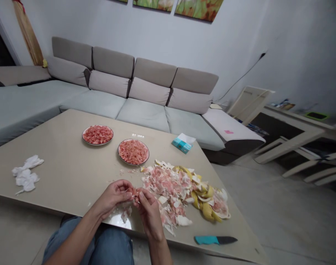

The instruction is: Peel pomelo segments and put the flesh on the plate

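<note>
Above the table's near edge, my left hand point(118, 197) and my right hand point(148, 207) meet, fingertips closed on a small pink piece of pomelo flesh point(134, 191). Part of that piece is hidden by the fingers. Just right of my right hand spreads a heap of pink and white membrane scraps point(169, 184), with yellow pomelo peel point(205, 200) along its right side. Beyond my hands stands a plate of pink pomelo pulp point(134, 151), and a second pulp plate point(97, 134) lies farther back to the left. A scrap of membrane point(126, 214) rests below my hands.
A knife with a teal handle point(207, 240) lies near the table's front right edge, its dark blade pointing right. Crumpled white tissues point(27, 173) sit at the left. A blue tissue pack point(183, 143) is at the back right. Behind the table point(71, 173) runs a grey sofa point(145, 112).
</note>
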The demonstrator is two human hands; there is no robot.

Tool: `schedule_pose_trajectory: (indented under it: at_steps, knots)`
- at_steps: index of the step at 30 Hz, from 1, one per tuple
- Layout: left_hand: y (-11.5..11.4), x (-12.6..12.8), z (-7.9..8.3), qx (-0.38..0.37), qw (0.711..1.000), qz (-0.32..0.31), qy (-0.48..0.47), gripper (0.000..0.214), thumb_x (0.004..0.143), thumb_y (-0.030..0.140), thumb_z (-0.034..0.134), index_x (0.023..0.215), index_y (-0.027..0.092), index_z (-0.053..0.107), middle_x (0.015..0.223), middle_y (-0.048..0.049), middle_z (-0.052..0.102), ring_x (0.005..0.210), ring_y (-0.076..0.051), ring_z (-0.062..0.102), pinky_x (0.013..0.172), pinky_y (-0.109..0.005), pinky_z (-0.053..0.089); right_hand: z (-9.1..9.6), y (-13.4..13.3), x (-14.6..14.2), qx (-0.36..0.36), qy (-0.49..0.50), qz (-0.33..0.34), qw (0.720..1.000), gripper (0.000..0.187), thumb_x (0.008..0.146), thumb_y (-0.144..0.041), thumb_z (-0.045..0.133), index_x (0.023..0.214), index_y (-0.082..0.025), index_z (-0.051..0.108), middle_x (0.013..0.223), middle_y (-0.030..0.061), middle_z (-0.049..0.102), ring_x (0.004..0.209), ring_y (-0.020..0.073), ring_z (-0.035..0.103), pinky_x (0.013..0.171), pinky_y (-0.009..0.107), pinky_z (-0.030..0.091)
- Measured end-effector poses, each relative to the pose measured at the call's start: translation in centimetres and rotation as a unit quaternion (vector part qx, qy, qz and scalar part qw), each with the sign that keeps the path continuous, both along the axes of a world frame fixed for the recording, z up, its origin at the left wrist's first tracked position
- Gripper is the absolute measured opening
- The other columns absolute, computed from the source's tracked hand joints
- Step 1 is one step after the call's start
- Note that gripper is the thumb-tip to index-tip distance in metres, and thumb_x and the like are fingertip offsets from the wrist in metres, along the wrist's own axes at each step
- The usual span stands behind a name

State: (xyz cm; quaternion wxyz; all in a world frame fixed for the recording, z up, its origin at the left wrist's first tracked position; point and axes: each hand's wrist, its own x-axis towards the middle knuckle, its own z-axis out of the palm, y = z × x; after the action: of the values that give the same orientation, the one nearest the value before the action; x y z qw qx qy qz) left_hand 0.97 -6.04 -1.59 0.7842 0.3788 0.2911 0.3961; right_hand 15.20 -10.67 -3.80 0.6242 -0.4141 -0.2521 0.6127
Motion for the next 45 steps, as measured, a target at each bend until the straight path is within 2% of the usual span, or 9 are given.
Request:
schedule_pose_trajectory:
  at_steps: [5,10,14,22,28,30,33,37,45]
  knots:
    - [-0.1,0.1,0.0,-0.017,0.999,0.012,-0.030,0.026,0.068,0.024,0.079,0.085,0.013,0.062,0.083,-0.0035,0.062,0.074,-0.011,0.061,0.074,-0.023,0.050,-0.2,-0.1,-1.1,0.040,-0.016,-0.043,0.998,0.023,0.074,-0.038,0.071,0.089,-0.022,0.064,0.080,0.0003,0.063,0.066,0.0132,0.058,0.062,0.025,0.049]
    - [-0.4,0.0,0.3,-0.004,0.999,-0.026,-0.020,0.033,0.068,0.028,0.078,0.093,0.017,0.060,0.087,-0.0029,0.061,0.077,-0.014,0.062,0.077,-0.030,0.051,-0.4,-0.4,-1.1,0.094,-0.187,-0.078,0.975,0.020,0.081,-0.040,0.064,0.090,-0.022,0.062,0.090,0.0029,0.061,0.083,0.0182,0.058,0.075,0.029,0.047]
    - [-0.5,0.1,0.3,0.030,0.998,-0.032,0.034,0.033,0.070,0.034,0.075,0.095,0.018,0.059,0.084,-0.0030,0.062,0.071,-0.014,0.062,0.067,-0.027,0.049,-0.2,-0.7,-0.9,0.126,-0.268,-0.060,0.953,0.016,0.084,-0.038,0.060,0.087,-0.023,0.064,0.096,0.0046,0.060,0.093,0.0201,0.056,0.084,0.030,0.044]
    - [-0.3,0.5,0.1,0.062,0.995,0.006,0.083,0.023,0.072,0.033,0.072,0.081,0.014,0.062,0.077,-0.0014,0.060,0.068,-0.012,0.059,0.065,-0.024,0.047,-1.0,-0.8,-1.3,0.090,-0.210,-0.049,0.972,0.019,0.084,-0.040,0.059,0.093,-0.024,0.063,0.090,0.0019,0.058,0.070,0.0147,0.054,0.059,0.024,0.045]
    - [-0.1,0.4,-0.1,0.071,0.994,0.012,0.081,0.019,0.072,0.029,0.072,0.079,0.015,0.061,0.075,-0.0004,0.060,0.072,-0.013,0.059,0.069,-0.024,0.048,-0.9,-0.7,-1.1,0.095,-0.258,-0.071,0.959,0.019,0.079,-0.037,0.066,0.092,-0.022,0.066,0.096,0.0045,0.061,0.083,0.0180,0.057,0.069,0.026,0.047]
    - [-0.2,0.5,0.0,0.062,0.995,0.004,0.073,0.020,0.073,0.029,0.072,0.080,0.015,0.061,0.076,-0.0008,0.061,0.071,-0.013,0.059,0.069,-0.025,0.048,-0.9,-0.6,-1.2,0.078,-0.226,-0.064,0.969,0.018,0.081,-0.038,0.064,0.089,-0.021,0.067,0.088,0.0035,0.062,0.075,0.0159,0.056,0.064,0.024,0.046]
    - [-0.3,0.6,0.2,0.051,0.997,-0.001,0.065,0.020,0.072,0.028,0.072,0.080,0.014,0.061,0.076,-0.0014,0.061,0.068,-0.014,0.060,0.068,-0.026,0.049,-1.0,-0.3,-1.4,0.046,-0.100,-0.047,0.993,0.020,0.078,-0.039,0.067,0.085,-0.020,0.067,0.076,0.0004,0.060,0.059,0.0104,0.049,0.053,0.021,0.042]
    - [-0.4,0.3,0.5,0.027,0.997,0.005,0.066,0.018,0.072,0.027,0.071,0.080,0.014,0.060,0.071,-0.0003,0.061,0.064,-0.012,0.060,0.066,-0.025,0.049,-0.8,-0.1,-1.0,0.023,0.052,-0.056,0.997,0.018,0.075,-0.036,0.072,0.081,-0.020,0.067,0.063,-0.0040,0.051,0.053,0.0061,0.043,0.048,0.014,0.040]
    - [-0.3,0.0,0.5,0.006,0.998,0.003,0.059,0.013,0.078,0.024,0.065,0.086,0.015,0.063,0.086,-0.0029,0.060,0.071,-0.011,0.057,0.069,-0.024,0.048,0.3,-0.4,0.5,0.007,0.059,-0.026,0.998,0.022,0.073,-0.031,0.075,0.091,-0.021,0.068,0.093,0.0015,0.064,0.068,0.0079,0.057,0.056,0.015,0.049]
